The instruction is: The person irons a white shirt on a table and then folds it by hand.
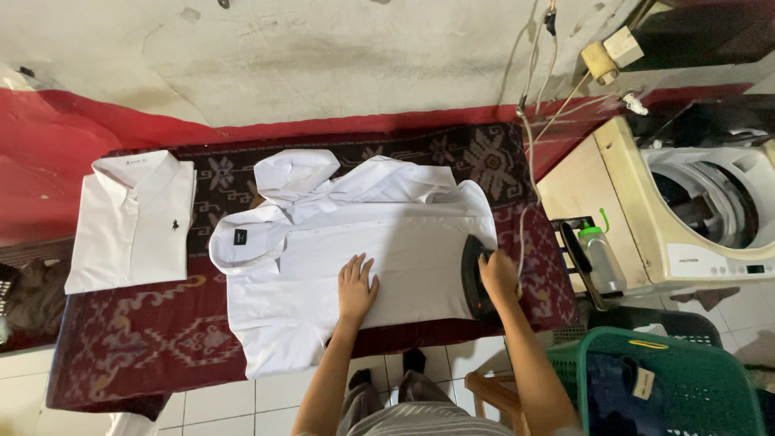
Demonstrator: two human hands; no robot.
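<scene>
**Ironing a white shirt**

A table (121, 355) wears a dark red patterned cloth. On it lies a white shirt (355, 242), its long side running left to right. The left hand (357, 287) presses flat and wide on the shirt's middle. At the shirt's right end, the right hand (499, 273) grips a dark iron (475, 274).

Stained pale wall (323, 56), white tiled floor (242, 400).
</scene>
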